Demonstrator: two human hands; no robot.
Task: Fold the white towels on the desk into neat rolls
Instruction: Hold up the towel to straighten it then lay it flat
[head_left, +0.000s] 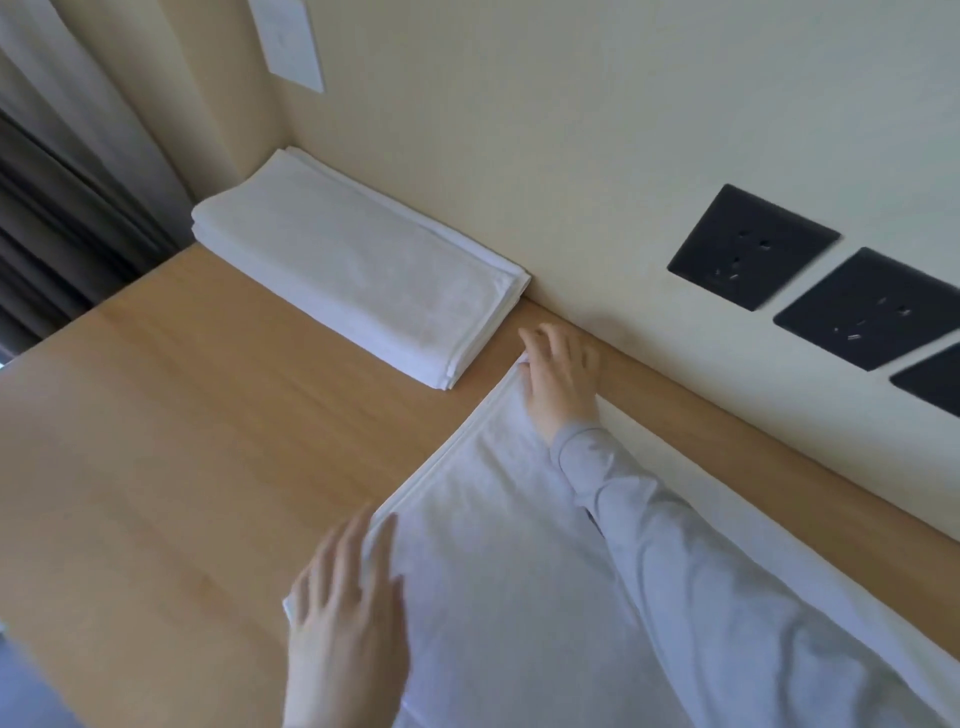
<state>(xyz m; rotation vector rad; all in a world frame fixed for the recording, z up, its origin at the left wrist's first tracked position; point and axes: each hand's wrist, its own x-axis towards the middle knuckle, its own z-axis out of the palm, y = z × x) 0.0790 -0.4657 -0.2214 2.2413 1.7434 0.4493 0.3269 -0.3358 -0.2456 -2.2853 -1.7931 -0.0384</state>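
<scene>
A white towel lies spread flat on the wooden worktop at the lower right of the frame. The left grip rests wide, fingers straight, on its lower-left corner. The right grip, also wide, presses the upper corner. A folded towel stack sits at upper left.

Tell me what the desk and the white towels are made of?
The desk looks like light wood or a wood-look laminate: it has pale streaky grain and a smooth matt top. The spread towel and the folded stack look like soft cotton cloth, probably terry: they are white and faintly nubbly, with stitched hems.
</scene>
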